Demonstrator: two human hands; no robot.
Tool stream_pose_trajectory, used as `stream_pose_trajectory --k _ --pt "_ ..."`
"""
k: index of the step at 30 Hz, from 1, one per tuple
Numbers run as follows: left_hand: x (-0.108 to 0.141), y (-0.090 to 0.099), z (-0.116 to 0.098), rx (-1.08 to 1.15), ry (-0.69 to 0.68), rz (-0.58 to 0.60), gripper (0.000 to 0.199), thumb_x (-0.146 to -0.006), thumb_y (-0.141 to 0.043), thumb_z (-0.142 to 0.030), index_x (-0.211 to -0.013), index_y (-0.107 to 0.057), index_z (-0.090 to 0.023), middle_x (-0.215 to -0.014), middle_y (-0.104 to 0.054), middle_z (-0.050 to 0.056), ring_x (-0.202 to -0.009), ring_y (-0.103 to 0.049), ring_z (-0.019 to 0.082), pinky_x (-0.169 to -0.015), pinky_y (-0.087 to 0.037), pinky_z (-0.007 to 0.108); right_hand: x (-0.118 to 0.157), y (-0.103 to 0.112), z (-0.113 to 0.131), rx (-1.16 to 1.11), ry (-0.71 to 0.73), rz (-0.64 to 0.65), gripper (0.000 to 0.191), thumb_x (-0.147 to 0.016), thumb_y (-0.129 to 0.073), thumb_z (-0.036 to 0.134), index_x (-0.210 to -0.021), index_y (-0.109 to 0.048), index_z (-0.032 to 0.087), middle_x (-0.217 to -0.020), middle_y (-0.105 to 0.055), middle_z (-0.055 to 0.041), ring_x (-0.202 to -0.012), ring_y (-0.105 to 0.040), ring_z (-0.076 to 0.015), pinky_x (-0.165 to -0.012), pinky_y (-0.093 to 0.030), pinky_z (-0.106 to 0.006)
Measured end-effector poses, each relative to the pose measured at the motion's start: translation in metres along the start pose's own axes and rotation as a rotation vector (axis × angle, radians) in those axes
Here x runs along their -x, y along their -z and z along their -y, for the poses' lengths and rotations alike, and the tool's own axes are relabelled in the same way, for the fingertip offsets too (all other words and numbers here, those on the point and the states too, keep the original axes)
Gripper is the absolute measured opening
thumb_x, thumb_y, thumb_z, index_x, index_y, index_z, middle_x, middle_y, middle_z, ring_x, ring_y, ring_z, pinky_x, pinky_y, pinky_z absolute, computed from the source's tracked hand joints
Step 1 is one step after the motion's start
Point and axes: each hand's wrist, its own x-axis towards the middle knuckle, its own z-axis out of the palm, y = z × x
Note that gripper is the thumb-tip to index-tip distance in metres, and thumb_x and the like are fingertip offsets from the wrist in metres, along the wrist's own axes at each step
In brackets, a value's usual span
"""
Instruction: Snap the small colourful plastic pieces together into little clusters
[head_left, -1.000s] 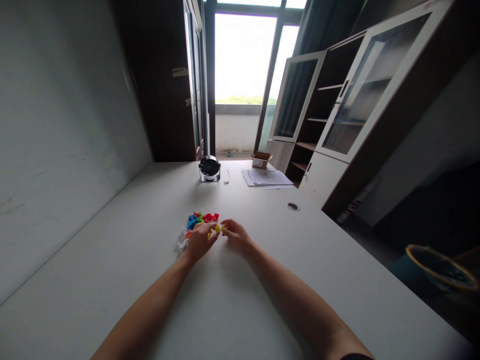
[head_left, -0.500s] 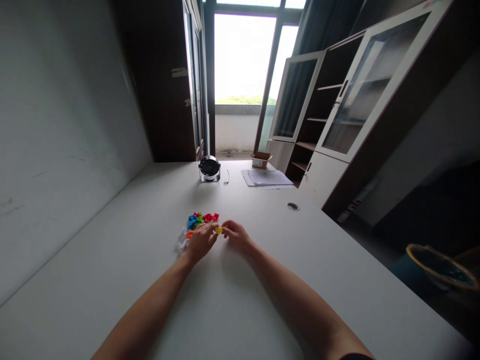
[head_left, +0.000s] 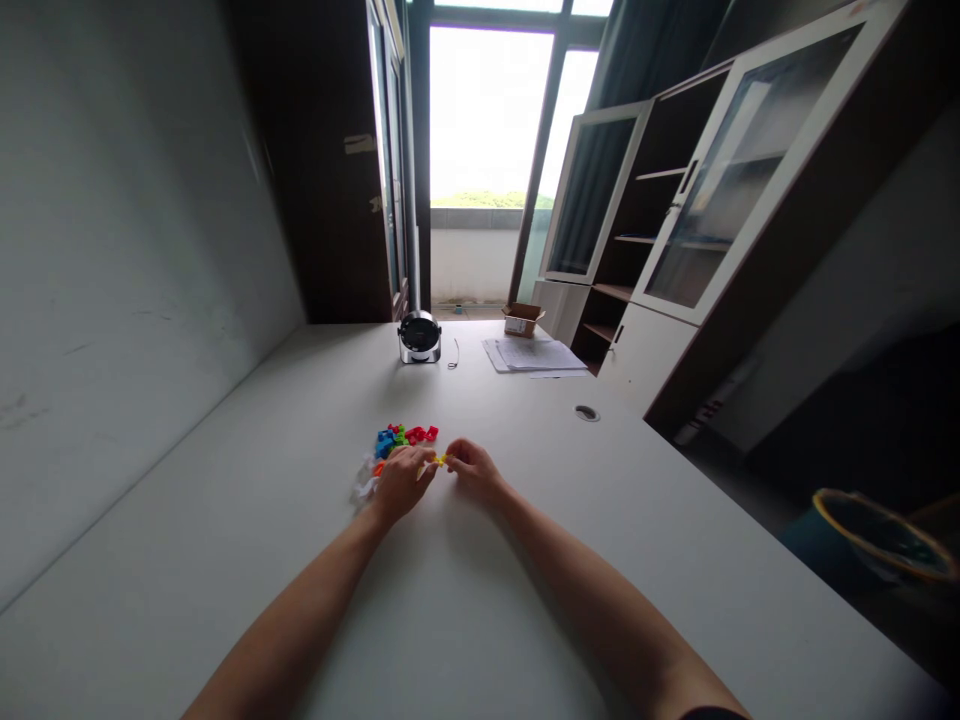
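Between my two hands is a small yellow piece point(head_left: 440, 460), pinched from both sides at the fingertips. My left hand point(head_left: 405, 477) holds its left end, and my right hand point(head_left: 471, 467) has its right end between thumb and fingers. Beyond and to the left of my left hand lie small plastic pieces: blue ones point(head_left: 385, 443), green ones point(head_left: 400, 437) and red ones point(head_left: 416, 436). An orange piece point(head_left: 379, 468) and white pieces point(head_left: 364, 488) lie beside my left hand, which partly hides them.
All this is on a white table point(head_left: 480, 600). Toward its far edge stand a round black device point(head_left: 419, 336) on a bracket, a short cord point(head_left: 456, 354), papers point(head_left: 536, 355) and an open cardboard box point(head_left: 523, 319). A cable hole point(head_left: 586, 413) is at the right.
The yellow piece has turned slightly between my fingertips and looks thinner now. Both hands have barely shifted, and the loose pieces have not moved.
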Motion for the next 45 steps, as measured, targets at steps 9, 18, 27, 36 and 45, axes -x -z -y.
stream_pose_trajectory --k 9,18,27,36,45 --pt "-0.0004 -0.0012 -0.0009 -0.007 0.018 -0.008 0.021 -0.094 -0.054 -0.037 -0.101 -0.069 -0.023 -0.099 -0.073 0.007 -0.096 -0.065 0.023 -0.095 -0.047 0.040 0.0002 -0.0005 -0.0016 0.030 0.001 -0.033 0.022 -0.076 -0.070 0.035 -0.087 -0.059 0.019 -0.072 -0.059 0.0020 -0.063 -0.053 -0.0122 -0.058 -0.040 -0.024" --pt "0.0007 -0.0045 0.0029 -0.023 0.028 0.015 0.023 -0.095 -0.052 -0.038 -0.103 -0.068 -0.024 -0.102 -0.073 0.006 -0.097 -0.064 0.023 -0.098 -0.045 0.041 0.0008 -0.0007 0.0010 0.054 -0.007 -0.026 0.022 -0.076 -0.069 0.037 -0.087 -0.059 0.020 -0.073 -0.061 0.0013 -0.066 -0.055 -0.0134 -0.060 -0.041 -0.025" --pt "0.0002 -0.0050 0.0033 -0.017 0.024 0.022 0.018 -0.092 -0.057 -0.037 -0.098 -0.068 -0.024 -0.097 -0.073 0.006 -0.093 -0.064 0.023 -0.095 -0.046 0.041 -0.0005 0.0011 -0.0015 0.076 -0.007 0.002 0.025 -0.076 -0.070 0.041 -0.085 -0.060 0.020 -0.072 -0.063 0.0005 -0.064 -0.055 -0.0140 -0.058 -0.041 -0.025" --pt "0.0001 -0.0060 0.0056 -0.034 0.003 0.054 0.020 -0.092 -0.058 -0.035 -0.106 -0.067 -0.024 -0.101 -0.073 0.005 -0.097 -0.064 0.023 -0.097 -0.044 0.041 0.0000 0.0012 0.0003 0.047 -0.006 0.036 0.024 -0.077 -0.071 0.040 -0.085 -0.062 0.020 -0.073 -0.066 -0.0004 -0.065 -0.058 -0.0144 -0.059 -0.042 -0.025" --pt "0.0005 -0.0066 0.0061 -0.038 -0.006 0.067 0.022 -0.094 -0.055 -0.039 -0.106 -0.066 -0.025 -0.101 -0.072 0.006 -0.096 -0.063 0.023 -0.096 -0.044 0.041 -0.0002 0.0028 -0.0032 0.026 -0.036 0.032 0.019 -0.076 -0.067 0.033 -0.090 -0.063 0.020 -0.076 -0.068 -0.0012 -0.069 -0.061 -0.0163 -0.063 -0.045 -0.026"
